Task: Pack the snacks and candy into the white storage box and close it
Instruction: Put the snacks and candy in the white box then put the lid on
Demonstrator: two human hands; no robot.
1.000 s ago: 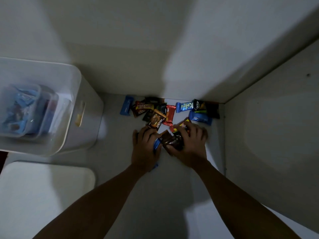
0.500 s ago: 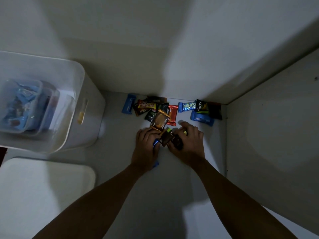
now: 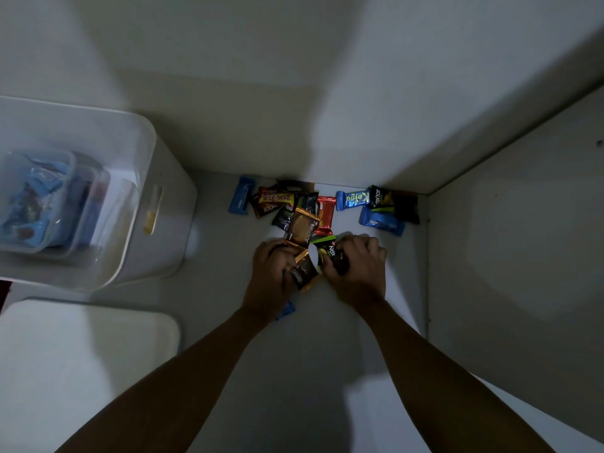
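Head view: I see the snacks (image 3: 313,207) heaped on the floor (image 3: 212,322), with the left hand (image 3: 273,273) curled round brown packets (image 3: 304,273) and the right hand (image 3: 356,269) gripping a green-black packet (image 3: 328,253). Well to the left stands the white box (image 3: 147,135), open, with its lid (image 3: 81,348) lying flat beside it.

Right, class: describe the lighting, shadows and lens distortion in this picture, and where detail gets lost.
Head view: dim overall; a brighter patch lights the floor among the snacks; wide-angle distortion tilts the white storage box; its contents look blurred; left hand and right hand sit in shadow.
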